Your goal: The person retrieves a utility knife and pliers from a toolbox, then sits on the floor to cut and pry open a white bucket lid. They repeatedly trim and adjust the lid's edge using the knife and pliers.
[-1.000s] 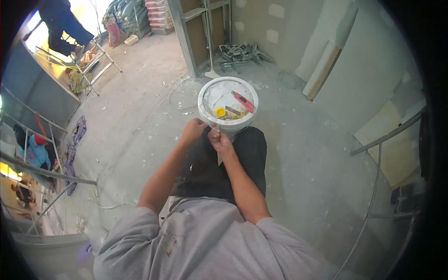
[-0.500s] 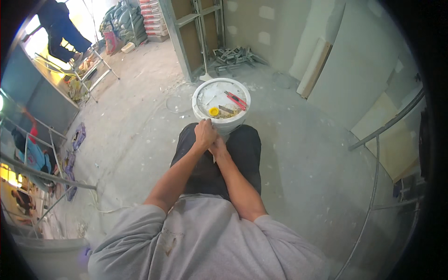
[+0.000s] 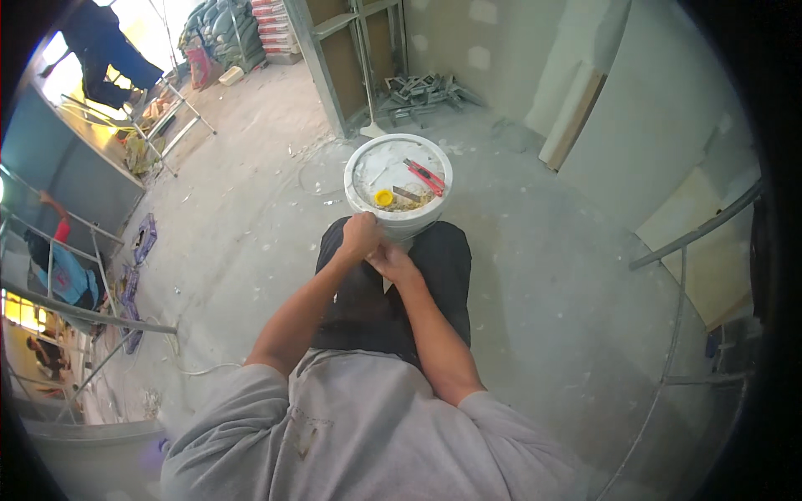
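In front of my knees stands a white bucket (image 3: 401, 224) with its lid (image 3: 380, 159) on. A red utility knife (image 3: 424, 177), a yellow round cap (image 3: 383, 198) and a dark flat strip (image 3: 406, 194) lie on the lid among yellowish crumbs. My left hand (image 3: 361, 234) is closed, close to the bucket's near rim. Just below and to its right, my right hand (image 3: 393, 260) is closed too, the two almost touching. A small pale pointed piece (image 3: 388, 285) shows under the right hand; what the fingers grip is hidden.
Metal scaffold rails (image 3: 702, 224) curve in at the right and lower left. Metal offcuts (image 3: 428, 93) lie by the far wall, boards (image 3: 575, 121) lean at right. A person (image 3: 104, 54) is on a stepladder (image 3: 180, 125); another in blue (image 3: 73, 280) is at left.
My hands have spread slightly apart, the left one a little higher and the right one lower. The view has shifted slightly; the things on the lid stay in place.
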`<state>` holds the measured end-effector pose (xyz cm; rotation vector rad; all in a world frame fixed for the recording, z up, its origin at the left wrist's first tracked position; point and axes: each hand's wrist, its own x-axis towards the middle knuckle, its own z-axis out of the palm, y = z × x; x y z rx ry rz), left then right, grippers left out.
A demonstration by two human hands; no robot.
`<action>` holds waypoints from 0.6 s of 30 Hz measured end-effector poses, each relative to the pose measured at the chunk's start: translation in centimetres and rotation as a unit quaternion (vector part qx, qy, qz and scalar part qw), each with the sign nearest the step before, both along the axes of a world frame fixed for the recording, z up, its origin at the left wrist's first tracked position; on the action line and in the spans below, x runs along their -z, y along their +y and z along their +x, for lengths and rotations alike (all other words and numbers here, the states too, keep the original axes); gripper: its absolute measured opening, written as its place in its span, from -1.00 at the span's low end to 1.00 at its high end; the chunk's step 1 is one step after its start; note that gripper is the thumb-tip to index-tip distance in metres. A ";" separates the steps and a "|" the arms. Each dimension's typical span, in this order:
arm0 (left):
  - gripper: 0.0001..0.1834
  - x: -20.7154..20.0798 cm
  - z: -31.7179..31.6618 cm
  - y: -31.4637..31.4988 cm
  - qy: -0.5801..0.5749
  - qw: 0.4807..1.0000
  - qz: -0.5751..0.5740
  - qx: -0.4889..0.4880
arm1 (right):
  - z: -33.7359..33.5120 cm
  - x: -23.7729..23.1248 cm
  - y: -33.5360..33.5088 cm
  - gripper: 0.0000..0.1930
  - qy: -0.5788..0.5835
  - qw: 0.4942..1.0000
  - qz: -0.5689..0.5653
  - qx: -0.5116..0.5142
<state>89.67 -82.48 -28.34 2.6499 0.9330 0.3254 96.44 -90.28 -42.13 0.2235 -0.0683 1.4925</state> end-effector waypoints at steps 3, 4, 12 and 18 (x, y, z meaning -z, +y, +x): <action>-0.82 2.3 -2.2 0.8 0.048 0.998 0.043 -0.016 | 1.1 -6.5 -2.8 -0.80 -0.715 0.617 -0.324 0.060; -0.93 3.1 -2.2 0.0 0.021 0.999 0.035 -0.036 | 1.8 -8.1 -3.9 -0.79 -0.822 0.432 -0.321 0.184; -0.67 5.0 -2.4 2.1 -0.215 0.709 -0.668 -0.067 | 10.2 -13.0 0.6 -0.83 -0.897 0.082 -0.261 0.346; -0.66 7.1 -3.7 3.7 -0.285 0.145 -0.947 -0.024 | 11.1 -14.2 2.1 -0.90 -0.939 0.072 -0.243 0.232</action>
